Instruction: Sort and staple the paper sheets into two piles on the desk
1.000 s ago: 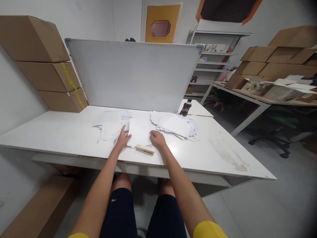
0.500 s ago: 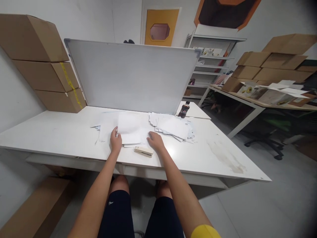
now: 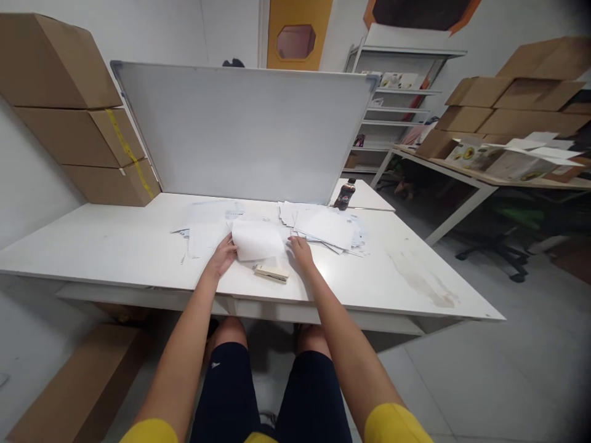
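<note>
White sheets of paper [image 3: 257, 240] are raised off the table in front of me, bent slightly, with their faces blank. My left hand [image 3: 225, 254] grips their left edge between thumb and fingers. On the opposite edge, my right hand [image 3: 301, 251] is closed, its fingertips pinching the paper's right side. Just below the sheets a cream stapler [image 3: 271, 274] lies on the tabletop, touched by neither hand. More loose papers [image 3: 203, 239] lie flat to the left of my left hand. Beyond my right hand is an untidy pile of papers [image 3: 325, 227].
A whiteboard [image 3: 249, 132] stands along the back of the white table [image 3: 115, 246]. Stacked cardboard boxes [image 3: 69, 138] rise at the left. A dark drink bottle [image 3: 345, 194] stands behind the paper pile. Another table with boxes [image 3: 517, 126] is at the right.
The sheets have been lifted and curved, shifting slightly right. My right hand has moved up and right to their edge, and my left hand has turned inward along with them. The view has tilted down a little.
</note>
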`<move>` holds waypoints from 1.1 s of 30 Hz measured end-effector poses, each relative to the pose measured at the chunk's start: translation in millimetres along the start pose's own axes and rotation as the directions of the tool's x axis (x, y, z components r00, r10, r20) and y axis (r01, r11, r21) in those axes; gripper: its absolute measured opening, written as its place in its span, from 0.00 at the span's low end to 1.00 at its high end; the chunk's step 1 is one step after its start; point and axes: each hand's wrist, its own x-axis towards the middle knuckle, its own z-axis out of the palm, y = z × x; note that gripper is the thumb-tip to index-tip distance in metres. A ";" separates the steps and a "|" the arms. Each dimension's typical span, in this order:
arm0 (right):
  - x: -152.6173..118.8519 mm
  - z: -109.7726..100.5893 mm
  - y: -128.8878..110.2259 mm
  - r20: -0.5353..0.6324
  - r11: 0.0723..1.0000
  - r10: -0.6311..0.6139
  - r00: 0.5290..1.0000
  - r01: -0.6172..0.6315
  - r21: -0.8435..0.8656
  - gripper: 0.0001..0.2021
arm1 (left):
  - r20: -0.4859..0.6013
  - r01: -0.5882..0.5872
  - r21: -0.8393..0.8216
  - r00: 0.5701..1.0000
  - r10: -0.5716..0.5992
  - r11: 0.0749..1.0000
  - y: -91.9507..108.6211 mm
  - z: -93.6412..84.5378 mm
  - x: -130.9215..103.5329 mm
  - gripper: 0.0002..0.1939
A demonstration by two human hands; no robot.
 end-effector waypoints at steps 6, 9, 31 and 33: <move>-4.0 1.3 -10.5 0.143 0.992 -0.122 0.982 0.117 0.041 0.18 | 0.048 0.065 -0.084 0.997 -0.061 0.994 -0.8 0.6 -0.5 0.26; -5.9 -1.9 -13.9 0.188 0.987 -0.157 0.969 0.152 0.041 0.17 | 0.046 0.091 -0.094 0.995 -0.087 0.991 -4.1 0.1 -1.5 0.25; 18.6 0.5 -35.5 0.030 0.984 -0.161 0.987 0.163 -0.070 0.14 | -0.055 -0.297 0.547 0.920 0.388 0.783 -27.7 7.6 -1.3 0.10; 38.5 -0.8 -58.9 -0.006 0.941 -0.298 0.955 0.292 -0.170 0.20 | -0.026 -0.337 0.585 0.901 0.432 0.738 -29.6 7.1 -1.4 0.11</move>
